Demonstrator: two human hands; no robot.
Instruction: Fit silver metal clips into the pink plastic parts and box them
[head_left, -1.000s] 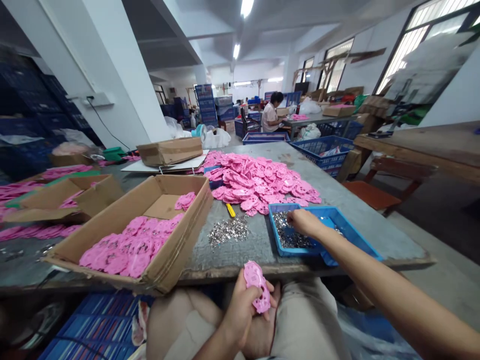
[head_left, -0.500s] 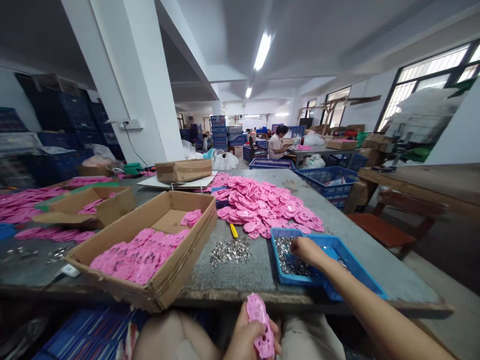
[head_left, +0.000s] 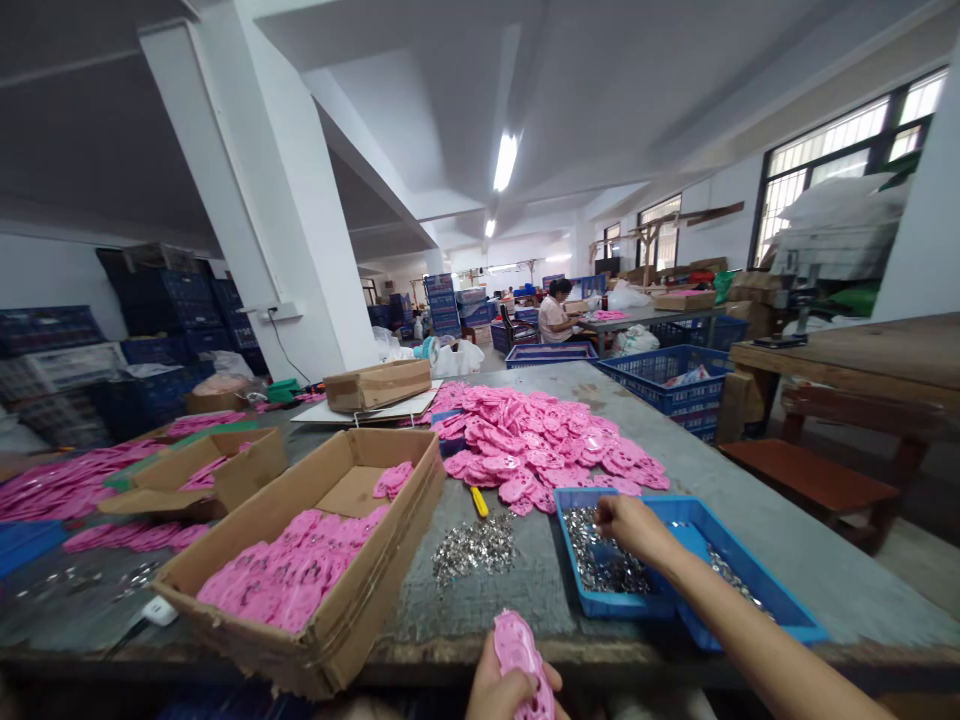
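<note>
My left hand (head_left: 501,694) sits at the bottom edge of the view, below the table's front edge, gripping a pink plastic piece (head_left: 520,660) upright. My right hand (head_left: 628,527) reaches into a blue tray (head_left: 757,590) with its fingertips on the small silver metal parts (head_left: 604,560) heaped inside; whether it pinches one is hidden. A loose pile of the same silver parts (head_left: 474,548) lies on the grey table just left of the tray. Behind the tray spreads a big heap of pink pieces (head_left: 547,445).
A long cardboard box (head_left: 352,600) partly filled with pink pieces stands at the left front. Another open box (head_left: 225,470) and more pink pieces lie further left. A yellow tool (head_left: 479,501) rests by the heap. A person sits at a far table (head_left: 555,312); blue crates stand around.
The camera has tilted upward, so the table and both hands sit lower in view. My right hand stays in the blue tray and my left keeps holding the pink piece.
</note>
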